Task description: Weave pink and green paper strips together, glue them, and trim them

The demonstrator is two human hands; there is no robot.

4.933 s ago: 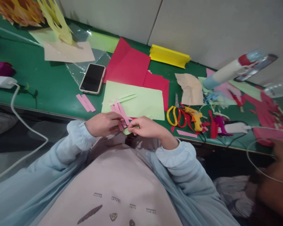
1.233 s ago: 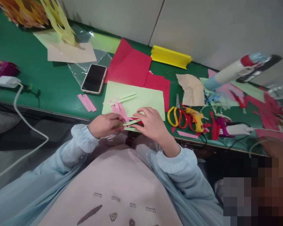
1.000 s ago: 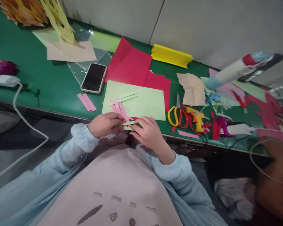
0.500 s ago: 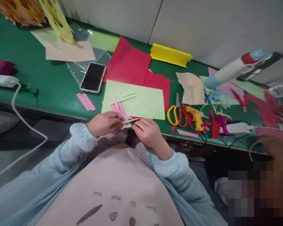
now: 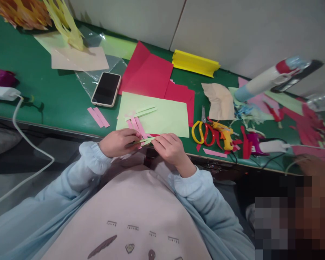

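Between my hands, in front of the table edge, is a narrow light green paper strip (image 5: pixel 147 141). My left hand (image 5: pixel 118 143) is closed on its left end, and my right hand (image 5: pixel 168 148) pinches its right end. Pink paper strips (image 5: pixel 139 127) lie just beyond the fingers, over a light green paper sheet (image 5: pixel 165 113). Another folded green strip (image 5: pixel 143 111) rests on that sheet. Two short pink strips (image 5: pixel 98 117) lie on the table to the left. My fingertips partly hide the held strip.
On the green table (image 5: pixel 56 97) lie a phone (image 5: pixel 106 89), red paper (image 5: pixel 148 74) and scissors (image 5: pixel 203 130). A yellow glue gun (image 5: pixel 224 135), a yellow holder (image 5: pixel 195 64) and a bottle (image 5: pixel 271 79) are right. Another person's arm (image 5: pixel 315 164) reaches in at lower right.
My right hand has shifted slightly up, and the right end of the green strip now sits closer within its fingers. The person at the right has moved a little inward.
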